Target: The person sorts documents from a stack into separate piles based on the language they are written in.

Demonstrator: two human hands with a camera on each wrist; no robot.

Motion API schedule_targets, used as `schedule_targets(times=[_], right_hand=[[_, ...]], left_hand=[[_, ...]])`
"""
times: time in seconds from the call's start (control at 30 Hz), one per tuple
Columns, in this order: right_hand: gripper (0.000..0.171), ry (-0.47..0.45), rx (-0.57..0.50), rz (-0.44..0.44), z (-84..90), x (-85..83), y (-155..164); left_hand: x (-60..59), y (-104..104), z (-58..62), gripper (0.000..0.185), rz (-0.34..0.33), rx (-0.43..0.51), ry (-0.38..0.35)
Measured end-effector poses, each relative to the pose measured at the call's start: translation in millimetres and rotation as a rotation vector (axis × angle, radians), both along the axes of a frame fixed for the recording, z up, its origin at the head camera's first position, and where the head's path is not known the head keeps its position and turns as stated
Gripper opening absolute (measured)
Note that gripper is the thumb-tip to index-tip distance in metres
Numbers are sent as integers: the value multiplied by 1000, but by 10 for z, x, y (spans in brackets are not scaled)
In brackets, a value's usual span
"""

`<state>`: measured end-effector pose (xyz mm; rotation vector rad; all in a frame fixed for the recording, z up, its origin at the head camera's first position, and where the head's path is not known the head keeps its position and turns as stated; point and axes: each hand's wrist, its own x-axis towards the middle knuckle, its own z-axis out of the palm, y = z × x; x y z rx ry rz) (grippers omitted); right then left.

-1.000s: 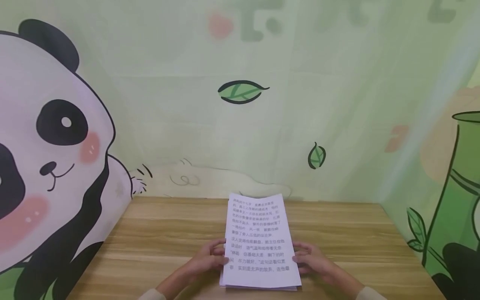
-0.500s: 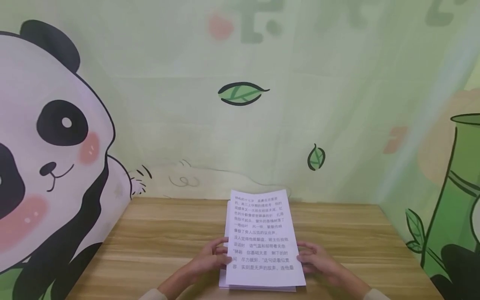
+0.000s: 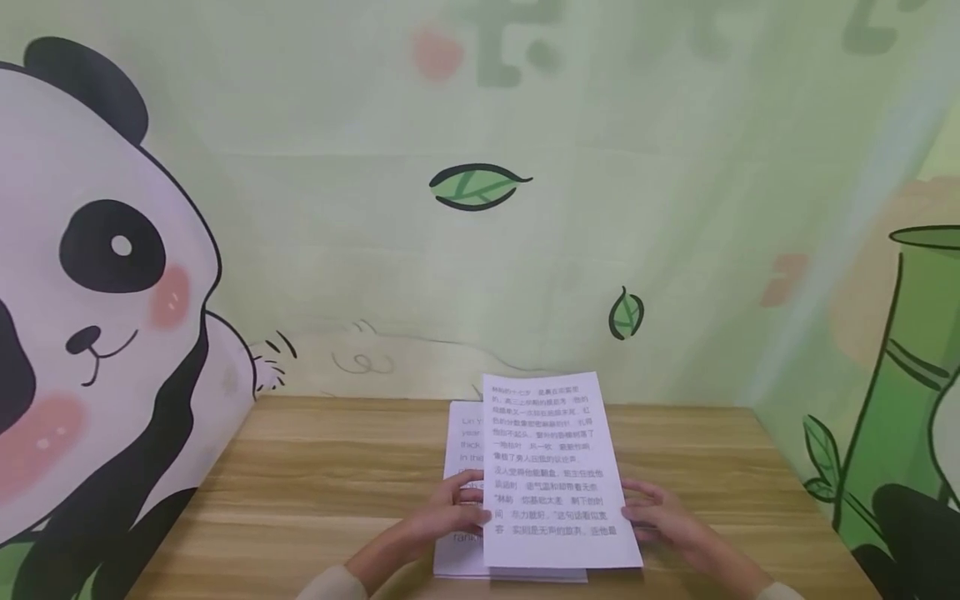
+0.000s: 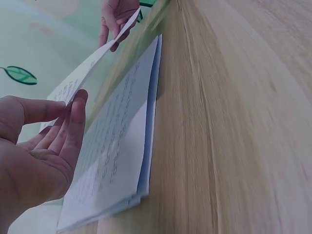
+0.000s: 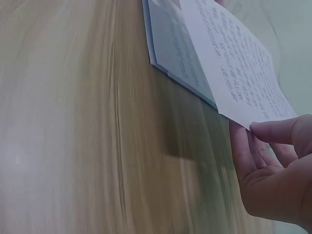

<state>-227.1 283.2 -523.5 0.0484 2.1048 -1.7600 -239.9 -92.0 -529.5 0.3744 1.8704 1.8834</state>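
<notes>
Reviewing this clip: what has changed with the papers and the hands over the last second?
The top sheet has been lifted off the stack and shifted right, uncovering the printed page beneath. Both hands moved right with it: the left hand holds its left edge, the right hand pinches its right edge. The stack and the wooden table stayed as they were.

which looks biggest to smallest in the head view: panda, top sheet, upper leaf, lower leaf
1. panda
2. top sheet, though it lies nearer the camera
3. upper leaf
4. lower leaf
</notes>
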Motion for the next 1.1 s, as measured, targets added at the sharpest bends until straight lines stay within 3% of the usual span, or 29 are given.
schedule_targets(times=[0.53, 0.93, 1.1], right_hand=[[75, -10, -42, -15, -61, 12, 479], [59, -60, -113, -29, -4, -10, 946], [62, -51, -83, -26, 62, 3, 1118]], left_hand=[[-63, 493, -62, 61, -24, 1, -40], [-168, 981, 62, 60, -10, -21, -53], [-228, 1157, 60, 60, -11, -39, -49]])
